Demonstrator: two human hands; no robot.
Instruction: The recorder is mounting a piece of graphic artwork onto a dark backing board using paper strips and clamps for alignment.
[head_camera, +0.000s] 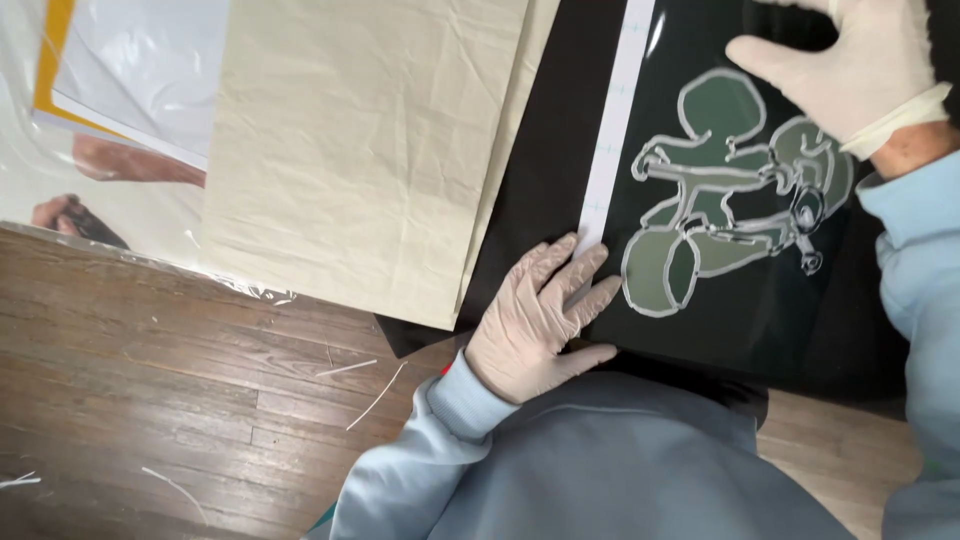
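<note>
Left hand, fingers spread, presses flat on the film's near edge; right hand, open, rests on its far side. Cloth lies left of both.

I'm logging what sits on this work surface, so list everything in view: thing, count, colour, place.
transfer sheet: one, glossy dark film carrying a green figure outlined in white, on the right under both hands
white strip: one, white, along the sheet's left edge
black fabric: one, black, beneath the sheet
cream cloth: a stack, count unclear, cream, middle, beside the black fabric
clear plastic sheeting: one, see-through, top left over a printed sheet with a yellow edge
wooden floor: brown planks, lower left
white scraps: several thin slivers, white, on the floor
left hand: one, pale glove, flat on the sheet's lower left corner
right hand: one, pale glove, spread at the sheet's upper right
sleeves: light blue, bottom and right edge
</note>
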